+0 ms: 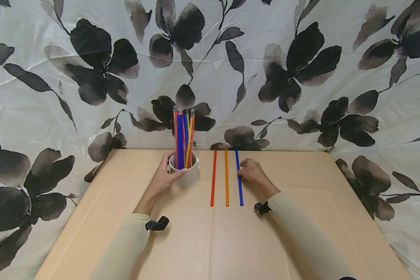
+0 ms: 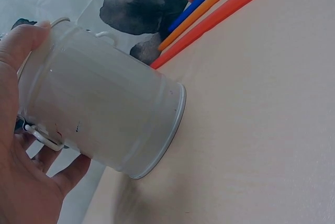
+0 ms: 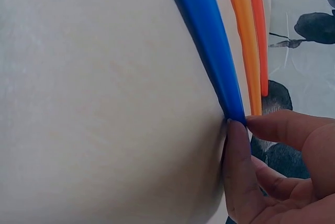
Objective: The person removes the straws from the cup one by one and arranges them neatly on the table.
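My left hand [image 1: 161,178] grips a small white bucket [image 1: 189,179] with side handle loops, thumb by its rim and fingers round the far side. A bunch of straws [image 1: 180,140] in red, blue, yellow and orange stands upright inside it. To the bucket's right, a red straw [image 1: 213,179], an orange straw [image 1: 226,179] and a blue straw [image 1: 240,192] lie side by side on the table, pointing away from me. With thumb and finger my right hand [image 1: 254,174] pinches the blue straw, the rightmost one; the right wrist view shows the fingertips at its end [image 3: 235,111].
The light wooden table [image 1: 196,241] ends just beyond the straws, where a white cloth [image 1: 224,85] with dark flowers hangs behind. Black wrist cameras sit on both wrists, the left camera [image 1: 157,224] low over the table.
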Available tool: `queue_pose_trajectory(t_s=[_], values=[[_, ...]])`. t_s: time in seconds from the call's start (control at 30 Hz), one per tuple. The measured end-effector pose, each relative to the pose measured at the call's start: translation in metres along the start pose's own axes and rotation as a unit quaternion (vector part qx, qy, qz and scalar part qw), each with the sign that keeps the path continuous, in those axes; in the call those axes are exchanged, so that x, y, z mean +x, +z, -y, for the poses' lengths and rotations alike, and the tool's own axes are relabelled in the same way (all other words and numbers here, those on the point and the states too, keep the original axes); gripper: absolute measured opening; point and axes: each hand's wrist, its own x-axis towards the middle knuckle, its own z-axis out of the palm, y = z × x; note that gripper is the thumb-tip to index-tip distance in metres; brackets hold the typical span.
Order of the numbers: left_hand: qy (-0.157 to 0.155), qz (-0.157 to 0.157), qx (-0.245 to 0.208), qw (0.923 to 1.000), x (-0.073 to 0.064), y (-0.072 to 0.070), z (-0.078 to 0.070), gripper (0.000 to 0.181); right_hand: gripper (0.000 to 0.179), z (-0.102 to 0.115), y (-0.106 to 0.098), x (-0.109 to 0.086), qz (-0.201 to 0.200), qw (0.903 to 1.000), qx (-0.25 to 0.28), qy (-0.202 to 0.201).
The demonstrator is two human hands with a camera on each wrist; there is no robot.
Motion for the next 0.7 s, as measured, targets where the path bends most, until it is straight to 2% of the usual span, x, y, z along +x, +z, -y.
queue_pose_trajectory(t_s=[0.4, 0.53, 0.7], values=[[-0.001, 0.005, -0.01, 0.9999, -0.002, 0.001, -0.002, 0.084, 0.036, 0.004, -0.005, -0.004, 0.004, 0.9998, -0.009, -0.015], [0.0, 0.002, -0.004, 1.0, -0.003, 0.001, -0.001, 0.083, 0.035, 0.013, -0.012, -0.006, -0.019, 0.9982, -0.01, -0.057], [0.005, -0.003, -0.002, 1.0, -0.001, 0.002, -0.001, 0.082, 0.03, 0.034, -0.015, -0.006, -0.049, 0.9907, -0.001, -0.127]])
